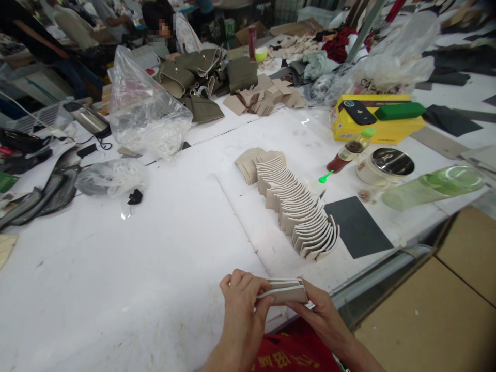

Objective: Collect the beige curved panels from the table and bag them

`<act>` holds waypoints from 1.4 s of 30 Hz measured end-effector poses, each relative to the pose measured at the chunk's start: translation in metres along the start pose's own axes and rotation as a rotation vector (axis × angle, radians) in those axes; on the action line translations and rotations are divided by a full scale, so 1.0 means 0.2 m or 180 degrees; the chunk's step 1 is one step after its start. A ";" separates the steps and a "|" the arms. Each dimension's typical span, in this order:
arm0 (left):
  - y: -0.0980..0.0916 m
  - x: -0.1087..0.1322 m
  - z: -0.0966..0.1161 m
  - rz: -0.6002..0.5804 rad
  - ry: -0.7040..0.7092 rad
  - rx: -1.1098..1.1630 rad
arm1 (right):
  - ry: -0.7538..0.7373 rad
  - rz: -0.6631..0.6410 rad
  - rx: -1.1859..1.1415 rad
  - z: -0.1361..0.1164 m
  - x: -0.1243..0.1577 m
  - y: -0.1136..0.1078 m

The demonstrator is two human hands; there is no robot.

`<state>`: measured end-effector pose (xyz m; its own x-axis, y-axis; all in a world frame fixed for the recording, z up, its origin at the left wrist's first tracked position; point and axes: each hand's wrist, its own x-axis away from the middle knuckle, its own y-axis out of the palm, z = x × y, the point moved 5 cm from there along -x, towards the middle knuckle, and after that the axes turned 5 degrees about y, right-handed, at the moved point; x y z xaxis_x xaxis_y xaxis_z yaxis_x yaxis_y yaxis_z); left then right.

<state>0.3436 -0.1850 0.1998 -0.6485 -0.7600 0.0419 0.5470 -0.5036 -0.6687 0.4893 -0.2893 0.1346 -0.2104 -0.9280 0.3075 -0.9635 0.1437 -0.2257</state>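
Close to the table's front edge, a few beige pieces with white edges (287,295), looking like fabric or leather, are held between my two hands. My left hand (245,299) pinches their left end, thumb in front and fingers behind. Around the right end closes my right hand (320,305), its thumb underneath. Just beyond stands a long row of similar curved beige pieces (296,206), set on edge one behind another. Flatter beige pieces (248,164) lean at the row's far end. What the material is exactly, I cannot tell.
Right of the row lie a dark sheet (358,227), a green spoon (326,177), a drink bottle (351,150), a metal-lined pot (385,165) and a green tumbler (434,187). A yellow box (377,119) carries a phone. Plastic bags (143,108) and olive bags (194,77) lie farther back.
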 end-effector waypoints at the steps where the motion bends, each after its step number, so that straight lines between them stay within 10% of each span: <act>1: 0.00 0.00 -0.01 0.0002 0.0008 0.0024 | 0.0023 0.0007 0.0000 0.00 0.00 0.00; 42: -0.01 -0.03 -0.05 -0.0759 -0.0114 0.0220 | 0.0588 -0.0276 -0.0700 0.03 0.08 0.05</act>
<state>0.3410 -0.1752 0.1926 -0.7451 -0.6299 0.2194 0.4166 -0.6964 -0.5844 0.4782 -0.3049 0.1312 -0.1329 -0.8648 0.4843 -0.9877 0.1563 0.0082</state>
